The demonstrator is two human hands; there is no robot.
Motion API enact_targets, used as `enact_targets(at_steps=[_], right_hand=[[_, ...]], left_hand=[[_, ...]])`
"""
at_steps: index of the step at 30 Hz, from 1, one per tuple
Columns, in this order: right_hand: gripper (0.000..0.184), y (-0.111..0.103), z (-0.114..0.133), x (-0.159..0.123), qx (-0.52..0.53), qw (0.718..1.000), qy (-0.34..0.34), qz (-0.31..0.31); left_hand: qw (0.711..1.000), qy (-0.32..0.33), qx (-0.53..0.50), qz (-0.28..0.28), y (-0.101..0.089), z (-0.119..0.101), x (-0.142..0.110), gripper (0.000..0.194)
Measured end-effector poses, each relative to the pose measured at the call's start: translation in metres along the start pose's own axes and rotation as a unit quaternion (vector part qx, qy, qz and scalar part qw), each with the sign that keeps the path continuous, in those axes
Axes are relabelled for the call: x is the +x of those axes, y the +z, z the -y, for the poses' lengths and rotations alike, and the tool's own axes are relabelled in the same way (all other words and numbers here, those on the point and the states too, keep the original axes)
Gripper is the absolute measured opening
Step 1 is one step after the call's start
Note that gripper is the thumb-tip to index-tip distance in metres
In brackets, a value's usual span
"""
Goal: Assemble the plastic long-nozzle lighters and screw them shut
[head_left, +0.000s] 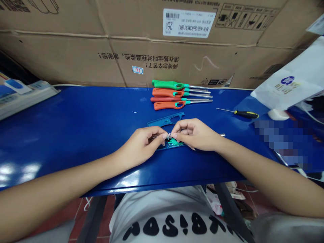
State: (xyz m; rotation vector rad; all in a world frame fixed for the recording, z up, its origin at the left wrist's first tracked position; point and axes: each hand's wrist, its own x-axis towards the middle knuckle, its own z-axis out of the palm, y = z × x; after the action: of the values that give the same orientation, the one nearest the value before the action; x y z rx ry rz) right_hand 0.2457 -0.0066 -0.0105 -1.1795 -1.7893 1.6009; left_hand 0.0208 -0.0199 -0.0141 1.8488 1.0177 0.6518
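My left hand point(144, 141) and my right hand point(193, 135) meet over the middle of the blue table point(76, 128). Both are closed in a pinch on a small metal part point(168, 135) between their fingertips. Under them lies an opened blue lighter body point(172, 144) with a green trigger piece showing. A thin metal tube sticks out to the right of my right hand. A separate blue half shell point(165, 120) lies just behind my hands.
Several long-nosed lighters point(177, 95), green and orange, lie in a row at the table's back. A black and yellow screwdriver point(240, 113) lies to the right. Large cardboard boxes point(152, 44) wall the back. A white bag point(296, 77) sits right, a flat box point(22, 96) left.
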Motion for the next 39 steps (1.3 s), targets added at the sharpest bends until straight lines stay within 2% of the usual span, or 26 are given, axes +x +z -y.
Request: enact_targets(at_steps=[18, 39], right_hand=[[0.025, 0.0024, -0.0009, 0.0006, 0.007, 1.0, -0.011, -0.002], [0.029, 0.0041, 0.0054, 0.0002, 0.014, 1.0, 0.004, -0.023]], left_hand=[[1.0, 0.008, 0.016, -0.004, 0.0004, -0.0008, -0.0002, 0.03], [1.0, -0.007, -0.02, 0.0, -0.0005, -0.0011, 0.0006, 0.027]])
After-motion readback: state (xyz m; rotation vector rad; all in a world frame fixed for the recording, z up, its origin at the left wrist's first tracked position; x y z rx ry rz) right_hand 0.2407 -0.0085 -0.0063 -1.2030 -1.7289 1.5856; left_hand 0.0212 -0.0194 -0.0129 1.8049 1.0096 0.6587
